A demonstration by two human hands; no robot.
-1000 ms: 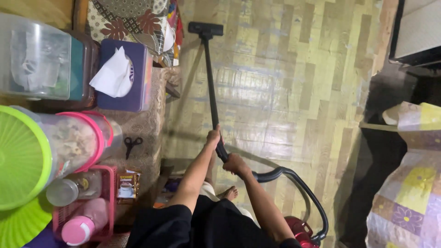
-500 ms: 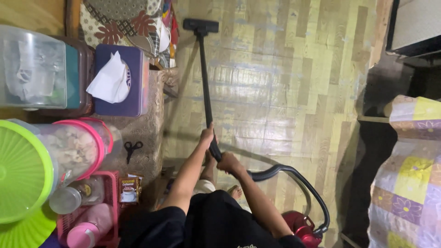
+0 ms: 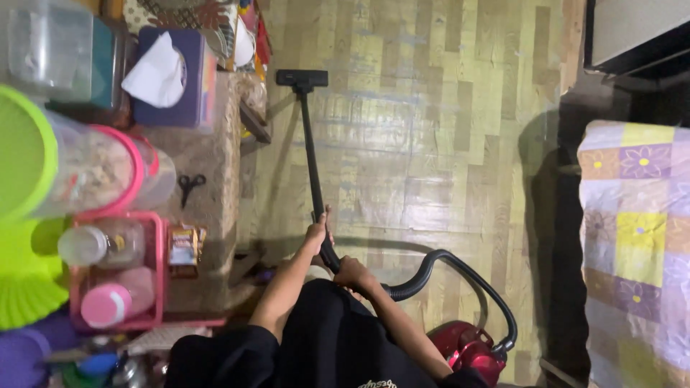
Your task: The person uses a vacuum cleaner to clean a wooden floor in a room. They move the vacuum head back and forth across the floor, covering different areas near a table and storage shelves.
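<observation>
1. Here, at the far left of the frame, a bench carries a green-lidded tub, a pink-rimmed jar, a pink basket of bottles, a tissue box and small scissors.
2. Just right of the bench edge, the left hand is wrapped around the black vacuum tube, fingers clenched on it low down.
3. The tube runs up the frame to the floor nozzle, which lies flat on the wooden floor near the bench corner, upper centre-left.
4. The right hand grips the curved handle end just below and right of the left hand, fingers closed around it.
5. The hose loops right and down to the red vacuum body at the lower right of centre.
6. At the far right is a patchwork cover.
7. Risks, as I judge them: the nozzle could knock the bench leg or catch hanging cloth; the slack hose loop lies close behind the person and might snag a foot or drag the body over.
</observation>
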